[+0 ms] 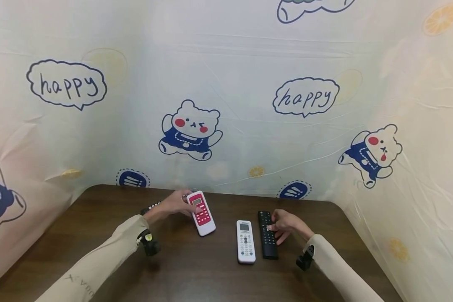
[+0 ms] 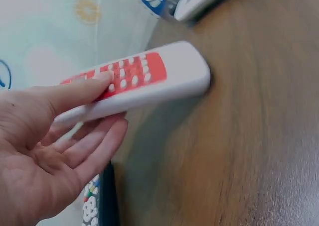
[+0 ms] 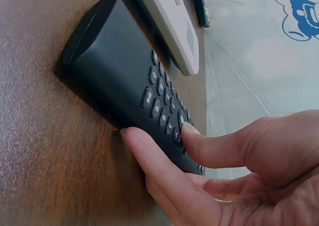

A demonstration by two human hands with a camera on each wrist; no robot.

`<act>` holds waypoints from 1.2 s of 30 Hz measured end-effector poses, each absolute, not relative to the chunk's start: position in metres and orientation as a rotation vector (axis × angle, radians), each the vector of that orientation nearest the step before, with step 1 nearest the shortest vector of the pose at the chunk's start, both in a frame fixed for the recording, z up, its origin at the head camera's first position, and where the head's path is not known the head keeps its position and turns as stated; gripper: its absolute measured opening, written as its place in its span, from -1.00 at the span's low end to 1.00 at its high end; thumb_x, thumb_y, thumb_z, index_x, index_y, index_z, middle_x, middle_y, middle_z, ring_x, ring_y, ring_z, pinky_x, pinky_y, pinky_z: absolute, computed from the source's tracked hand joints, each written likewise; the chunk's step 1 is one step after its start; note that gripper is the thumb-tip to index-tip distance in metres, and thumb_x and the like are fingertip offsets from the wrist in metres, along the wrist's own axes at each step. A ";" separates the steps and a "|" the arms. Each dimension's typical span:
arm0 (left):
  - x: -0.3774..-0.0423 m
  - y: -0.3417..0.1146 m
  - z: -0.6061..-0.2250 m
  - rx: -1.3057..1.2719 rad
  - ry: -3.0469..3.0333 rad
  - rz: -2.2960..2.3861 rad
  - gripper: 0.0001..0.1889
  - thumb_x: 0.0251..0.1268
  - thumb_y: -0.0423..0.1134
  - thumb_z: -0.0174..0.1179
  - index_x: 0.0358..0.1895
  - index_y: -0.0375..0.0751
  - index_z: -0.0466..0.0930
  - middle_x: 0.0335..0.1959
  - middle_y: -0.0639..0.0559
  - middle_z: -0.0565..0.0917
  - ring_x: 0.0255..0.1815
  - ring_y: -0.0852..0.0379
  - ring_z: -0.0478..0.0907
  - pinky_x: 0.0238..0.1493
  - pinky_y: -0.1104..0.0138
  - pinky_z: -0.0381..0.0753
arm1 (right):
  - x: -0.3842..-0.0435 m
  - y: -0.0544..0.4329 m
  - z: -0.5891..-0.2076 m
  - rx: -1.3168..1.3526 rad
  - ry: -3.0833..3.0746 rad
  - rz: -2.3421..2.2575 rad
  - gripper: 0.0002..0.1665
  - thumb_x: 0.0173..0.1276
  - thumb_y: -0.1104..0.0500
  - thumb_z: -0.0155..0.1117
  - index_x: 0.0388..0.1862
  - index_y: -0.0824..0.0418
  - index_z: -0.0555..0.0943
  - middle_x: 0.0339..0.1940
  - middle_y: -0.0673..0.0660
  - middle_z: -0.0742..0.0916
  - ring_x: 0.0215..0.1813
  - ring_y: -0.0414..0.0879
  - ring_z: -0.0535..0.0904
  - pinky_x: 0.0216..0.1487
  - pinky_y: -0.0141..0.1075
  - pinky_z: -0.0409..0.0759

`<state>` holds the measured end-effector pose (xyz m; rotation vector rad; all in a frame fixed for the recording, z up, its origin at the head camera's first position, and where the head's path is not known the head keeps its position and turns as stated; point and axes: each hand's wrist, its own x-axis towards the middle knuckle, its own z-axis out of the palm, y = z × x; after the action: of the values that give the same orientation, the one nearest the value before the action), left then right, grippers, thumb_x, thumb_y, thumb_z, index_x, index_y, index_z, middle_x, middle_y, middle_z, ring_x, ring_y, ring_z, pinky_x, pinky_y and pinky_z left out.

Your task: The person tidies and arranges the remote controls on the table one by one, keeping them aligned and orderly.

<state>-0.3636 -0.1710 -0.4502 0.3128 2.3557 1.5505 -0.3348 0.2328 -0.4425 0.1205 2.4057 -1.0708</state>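
Note:
My left hand (image 1: 175,204) holds a white remote control with a red keypad (image 1: 201,214). The thumb lies across its buttons, and the other fingers are underneath. In the left wrist view this remote is tilted, with its shadow on the wood below. On the right, my right hand (image 1: 288,225) pinches a long black remote control (image 3: 107,56) by its side edge. The thumb presses on the buttons while the fingertips sit along the edge near the table. Between the two hands lies a white remote control (image 1: 246,243) with a small grey screen, its buttons facing up.
Another black remote control (image 2: 107,201) with coloured buttons lies on the left, partly hidden by my left wrist in the head view. The brown wooden table (image 1: 196,277) ends at a patterned curtain (image 1: 245,138) that surrounds the back and sides.

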 end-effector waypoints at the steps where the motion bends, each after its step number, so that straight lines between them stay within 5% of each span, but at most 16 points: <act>1: -0.365 -0.171 -0.450 0.299 2.346 1.593 -0.36 0.26 -0.20 0.52 0.27 -0.44 0.41 0.00 -0.30 0.74 -0.10 -0.06 0.78 0.05 0.00 0.78 | -0.335 0.233 -0.442 0.123 2.403 -1.074 -0.63 0.50 0.32 0.31 0.13 0.35 0.37 -0.19 0.38 0.60 -0.19 0.20 0.74 -0.24 -0.10 0.84; 16: -0.366 -0.168 -0.451 0.121 2.306 1.730 -0.34 0.34 -0.04 0.46 0.33 -0.41 0.49 0.07 -0.31 0.76 -0.03 -0.14 0.80 -0.06 0.07 0.82 | -0.336 0.234 -0.441 0.150 2.402 -1.105 -0.62 0.49 0.35 0.32 0.12 0.39 0.36 -0.19 0.39 0.60 -0.21 0.19 0.75 -0.20 -0.10 0.84; 28: -0.350 -0.162 -0.461 0.107 2.109 1.784 -0.32 0.40 -0.13 0.41 0.41 -0.49 0.42 -0.03 -0.29 0.79 -0.07 -0.18 0.81 -0.09 0.06 0.82 | -0.332 0.230 -0.451 0.117 2.458 -1.217 -0.29 0.38 0.43 0.38 0.42 0.42 0.27 -0.21 0.38 0.61 -0.23 0.19 0.70 -0.28 -0.09 0.83; 36: -0.342 -0.154 -0.458 0.121 2.077 1.792 -0.32 0.43 -0.16 0.38 0.44 -0.51 0.38 -0.01 -0.28 0.77 -0.05 -0.18 0.80 -0.07 0.05 0.82 | -0.330 0.234 -0.454 0.072 2.471 -1.254 -0.26 0.40 0.43 0.35 0.47 0.43 0.25 -0.18 0.35 0.64 -0.21 0.14 0.69 -0.28 -0.09 0.83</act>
<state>-0.3420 -0.1542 -0.4580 0.1214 2.0771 1.7919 -0.3298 0.2340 -0.4542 0.0725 2.4708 -1.2536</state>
